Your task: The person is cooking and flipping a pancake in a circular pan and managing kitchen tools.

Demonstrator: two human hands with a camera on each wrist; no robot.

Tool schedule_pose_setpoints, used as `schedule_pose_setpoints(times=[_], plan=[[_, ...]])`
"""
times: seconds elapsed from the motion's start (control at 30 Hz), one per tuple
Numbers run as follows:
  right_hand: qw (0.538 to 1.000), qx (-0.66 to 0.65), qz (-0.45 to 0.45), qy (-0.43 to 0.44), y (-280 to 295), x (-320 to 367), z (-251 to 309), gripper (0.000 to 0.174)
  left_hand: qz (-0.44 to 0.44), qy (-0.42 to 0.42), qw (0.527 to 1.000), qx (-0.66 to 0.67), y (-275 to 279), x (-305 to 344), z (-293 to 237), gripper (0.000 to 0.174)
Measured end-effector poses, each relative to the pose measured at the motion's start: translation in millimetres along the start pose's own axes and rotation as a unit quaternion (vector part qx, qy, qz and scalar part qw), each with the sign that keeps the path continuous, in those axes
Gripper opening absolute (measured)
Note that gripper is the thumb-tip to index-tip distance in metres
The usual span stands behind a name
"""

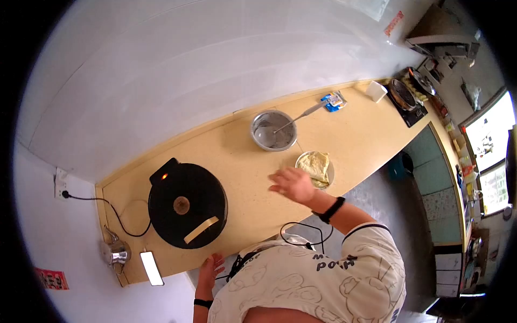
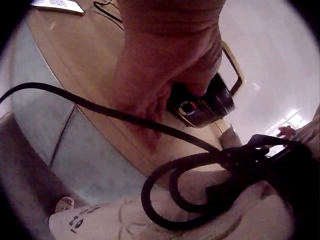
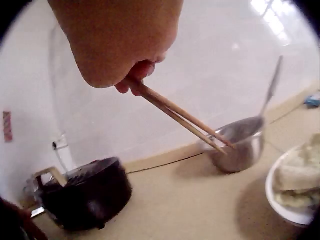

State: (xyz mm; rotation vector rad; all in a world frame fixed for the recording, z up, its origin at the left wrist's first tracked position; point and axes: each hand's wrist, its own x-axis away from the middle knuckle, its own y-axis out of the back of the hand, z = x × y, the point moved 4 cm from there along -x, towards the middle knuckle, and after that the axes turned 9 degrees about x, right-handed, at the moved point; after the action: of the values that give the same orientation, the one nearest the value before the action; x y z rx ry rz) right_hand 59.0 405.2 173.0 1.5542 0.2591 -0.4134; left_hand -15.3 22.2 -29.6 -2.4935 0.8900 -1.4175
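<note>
My right hand (image 1: 293, 184) is raised near a white plate (image 3: 270, 192) of folded pale flatbread (image 1: 315, 164), at the counter's front side. It grips a pair of wooden chopsticks (image 3: 182, 117), whose tips overlap the metal bowl (image 1: 273, 145) in the right wrist view. My left hand (image 1: 209, 272) hangs by the counter's front edge with its fingers loose and nothing in them. Beyond it sits a round black electric griddle (image 1: 186, 194), lid down, with a pale handle (image 1: 201, 230) and an orange light lit. In the left wrist view, the left hand (image 2: 160, 70) partly hides the griddle.
A long-handled utensil (image 1: 301, 117) leans in the metal bowl. A blue packet (image 1: 335, 101) lies near the wall. A metal kettle (image 1: 116, 251) and a phone (image 1: 152, 268) are at the left end. A cord (image 1: 116, 210) runs from the griddle to the socket.
</note>
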Motion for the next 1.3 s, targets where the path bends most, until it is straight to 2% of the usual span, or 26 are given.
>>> schedule_pose_setpoints(times=[0.03, 0.07, 0.1, 0.13, 0.17, 0.23, 0.27, 0.33, 0.37, 0.43, 0.5, 0.57, 0.6, 0.67, 0.7, 0.77, 0.8, 0.87, 0.97, 1.03, 1.1, 1.13, 1.17, 1.23, 1.27, 1.3], plan=[[0.997, -0.044, -0.021, -0.054, 7.6, 12.3, -12.4, 0.022, 0.003, -0.006, 1.0, -0.005, 4.3, 1.9, -1.8, 0.058], [0.988, -0.03, -0.038, -0.147, 10.4, 27.3, -29.1, 0.021, 0.005, -0.011, 1.0, -0.009, 7.4, 3.6, -4.4, 0.057], [0.968, -0.022, -0.053, -0.244, 13.7, 64.6, -76.4, 0.019, 0.0, -0.006, 1.0, -0.018, -20.2, 1.7, 3.8, 0.057], [0.909, -0.212, -0.131, -0.335, 17.9, 99.2, -122.9, 0.021, 0.009, -0.001, 1.0, -0.013, -42.6, -9.2, 14.6, 0.057], [0.785, -0.41, -0.21, -0.414, 5.6, 128.8, -145.8, 0.023, -0.001, 0.002, 1.0, -0.026, -41.6, -5.3, 9.4, 0.056], [0.582, -0.539, -0.317, -0.52, 16.1, 163.5, -179.7, 0.032, 0.014, 0.004, 0.999, -0.042, -59.9, -19.0, 8.9, 0.055], [0.573, -0.541, -0.323, -0.524, 9.7, 184.1, -187.1, 0.032, 0.02, 0.005, 0.998, -0.058, -62.2, -19.8, 4.2, 0.054], [0.422, -0.632, -0.323, -0.565, -25.0, 234.2, -203.8, 0.033, 0.028, 0.009, 0.996, -0.08, -77.8, -23.1, -0.6, 0.053], [0.416, -0.632, -0.329, -0.566, -38.1, 250.9, -208.9, 0.033, 0.035, 0.011, 0.995, -0.092, -84.5, -24.8, -3.1, 0.053], [0.358, -0.646, -0.326, -0.59, -52.2, 270.9, -213.5, 0.03, 0.036, 0.014, 0.994, -0.107, -97.2, -29.4, -4.6, 0.053], [0.344, -0.636, -0.343, -0.6, -53.2, 281.3, -223.2, 0.027, 0.034, 0.013, 0.992, -0.117, -110.2, -32.9, -7.5, 0.052], [0.391, -0.599, -0.342, -0.609, -41.4, 286.1, -233.0, 0.027, 0.026, 0.016, 0.991, -0.128, -124.1, -32.2, -9.7, 0.051], [0.387, -0.602, -0.343, -0.608, -36.5, 285.9, -236.3, 0.027, 0.023, 0.014, 0.991, -0.131, -128.1, -32.2, -10.7, 0.051], [0.441, -0.563, -0.309, -0.626, -20.9, 285.6, -246.3, 0.026, 0.024, 0.005, 0.991, -0.135, -137.6, -31.1, -9.8, 0.049], [0.44, -0.567, -0.309, -0.625, -17.7, 285.5, -251.9, 0.026, 0.021, 0.003, 0.991, -0.136, -144.3, -30.6, -12.0, 0.049], [0.509, -0.544, -0.233, -0.625, -9.6, 284.9, -260.2, 0.028, 0.032, 0.002, 0.988, -0.149, -159.2, -25.3, -14.3, 0.049], [0.507, -0.546, -0.233, -0.625, -5.4, 282.9, -263.3, 0.028, 0.03, 0.001, 0.988, -0.151, -159.9, -27.2, -12.7, 0.049], [0.547, -0.517, -0.219, -0.621, 4.7, 281.5, -269.6, 0.027, 0.016, 0.006, 0.988, -0.156, -159.2, -33.0, -6.6, 0.049], [0.526, -0.575, -0.265, -0.568, 5.8, 274.5, -272.0, 0.029, 0.018, 0.005, 0.985, -0.174, -168.7, -36.6, -6.4, 0.049], [0.538, -0.582, -0.26, -0.551, 1.0, 269.2, -268.8, 0.026, 0.025, 0.006, 0.983, -0.18, -178.1, -40.7, -4.4, 0.049], [0.688, -0.454, -0.254, -0.506, 1.2, 251.6, -257.0, 0.018, 0.032, 0.007, 0.982, -0.186, -183.8, -47.3, -1.2, 0.048], [0.848, -0.243, -0.184, -0.435, 11.9, 235.2, -245.3, 0.012, 0.036, 0.009, 0.982, -0.185, -184.4, -51.2, 0.2, 0.048], [0.887, -0.176, -0.186, -0.383, 13.7, 221.3, -228.0, 0.011, 0.04, 0.012, 0.982, -0.185, -185.5, -53.8, 1.4, 0.048], [0.935, -0.14, -0.109, -0.307, 3.4, 202.5, -196.5, 0.015, 0.038, 0.022, 0.979, -0.199, -193.9, -52.6, 2.0, 0.048], [0.934, -0.178, -0.009, -0.309, -4.8, 193.2, -179.2, 0.02, 0.038, 0.029, 0.976, -0.213, -197.6, -52.6, 1.8, 0.048], [0.885, -0.246, 0.067, -0.389, -10.3, 184.7, -168.6, 0.024, 0.036, 0.03, 0.976, -0.213, -201.7, -52.1, 3.2, 0.048]])
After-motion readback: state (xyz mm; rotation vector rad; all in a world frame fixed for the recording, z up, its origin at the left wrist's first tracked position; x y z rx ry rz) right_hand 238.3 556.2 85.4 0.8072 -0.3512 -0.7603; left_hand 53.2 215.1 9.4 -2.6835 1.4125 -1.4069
